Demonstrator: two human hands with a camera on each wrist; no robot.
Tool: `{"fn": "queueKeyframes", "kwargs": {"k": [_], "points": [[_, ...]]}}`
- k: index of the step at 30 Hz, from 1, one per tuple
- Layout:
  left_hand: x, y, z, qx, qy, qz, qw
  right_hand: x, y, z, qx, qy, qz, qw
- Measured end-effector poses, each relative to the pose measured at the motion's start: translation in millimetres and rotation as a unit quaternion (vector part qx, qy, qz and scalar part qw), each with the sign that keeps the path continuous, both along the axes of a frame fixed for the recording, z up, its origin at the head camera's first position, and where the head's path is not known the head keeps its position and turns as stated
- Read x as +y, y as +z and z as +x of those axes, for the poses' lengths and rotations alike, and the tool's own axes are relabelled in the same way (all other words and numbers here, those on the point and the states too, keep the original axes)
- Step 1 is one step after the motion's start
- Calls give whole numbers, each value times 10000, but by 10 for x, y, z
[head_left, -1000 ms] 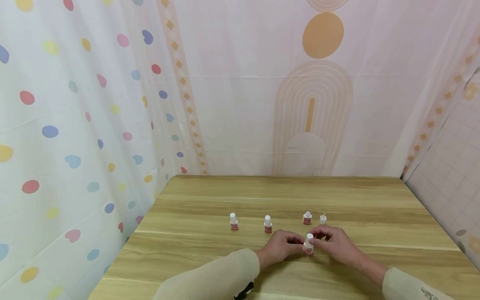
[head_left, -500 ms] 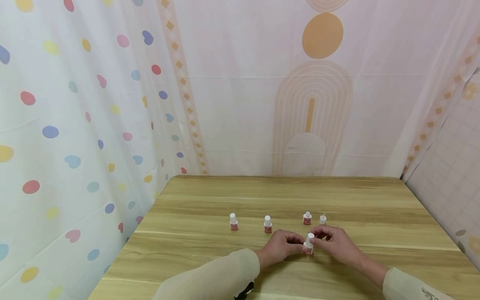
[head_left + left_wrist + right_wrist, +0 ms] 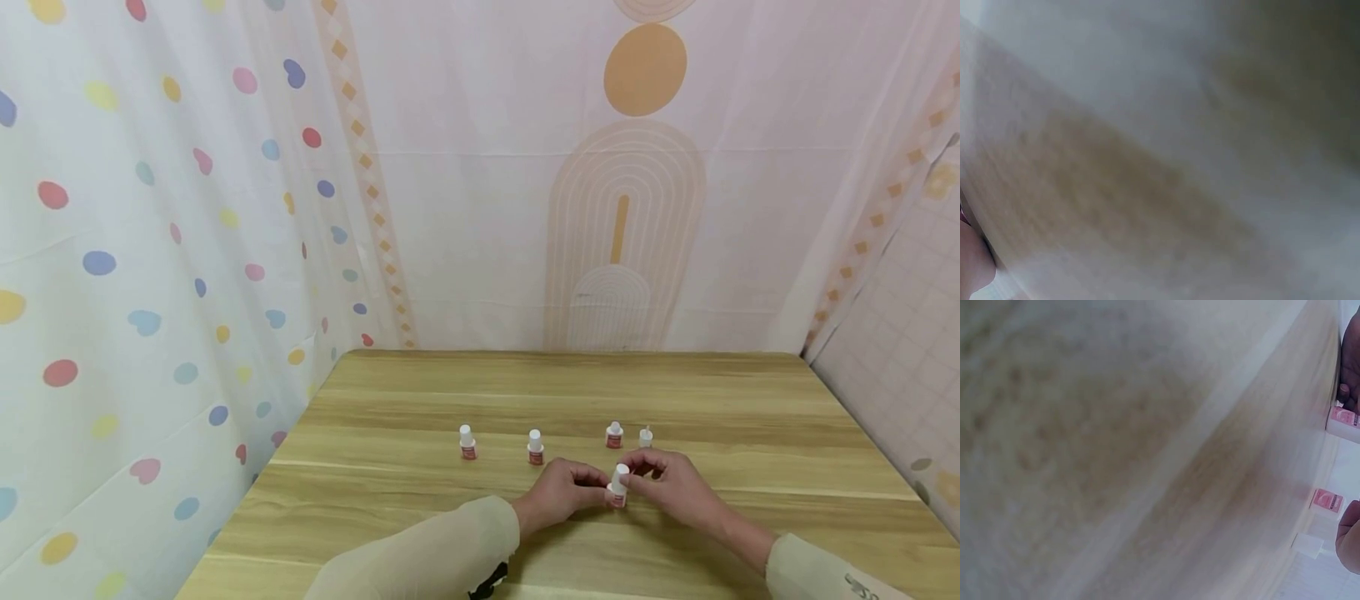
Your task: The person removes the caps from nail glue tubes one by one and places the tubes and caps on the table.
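Observation:
A small bottle [image 3: 617,497] with a pink-red label stands near the front of the wooden table, its white cap [image 3: 620,477] leaning a little to the right. My left hand [image 3: 558,496] pinches the bottle's body from the left. From the right, thumb and fingers of my right hand [image 3: 673,487] pinch the white cap. In the right wrist view the same held bottle [image 3: 1345,419] shows at the right edge, below the left hand [image 3: 1351,362]. The left wrist view shows mostly blurred table and a bit of a hand [image 3: 974,259].
Two capped bottles [image 3: 467,442] [image 3: 536,447] stand behind and left of my hands. Behind the held bottle is a bottle [image 3: 614,436] with a short white top, beside an upturned white cap [image 3: 646,438] with a thin stem. Curtains hang around the table [image 3: 420,500].
The white cap in my right fingers has tilted slightly to the right. Both hands have stayed almost in the same place.

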State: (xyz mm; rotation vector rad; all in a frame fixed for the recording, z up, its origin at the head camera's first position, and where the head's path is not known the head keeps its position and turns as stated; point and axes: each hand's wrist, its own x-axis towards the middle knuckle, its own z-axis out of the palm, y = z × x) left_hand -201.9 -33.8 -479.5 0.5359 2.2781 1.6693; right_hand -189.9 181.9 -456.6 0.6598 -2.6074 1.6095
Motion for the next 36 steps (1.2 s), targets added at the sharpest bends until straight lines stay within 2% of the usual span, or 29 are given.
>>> {"fn": "queueKeyframes", "kwargs": {"k": [17,36], "points": [[1,-3,-7,24,-37,-158,9999,-14,36,12,126,-110,-81,9998],[5,-4,4,66,-32,-106,9999,-5,90,16,152,-185,-107,9997]]}}
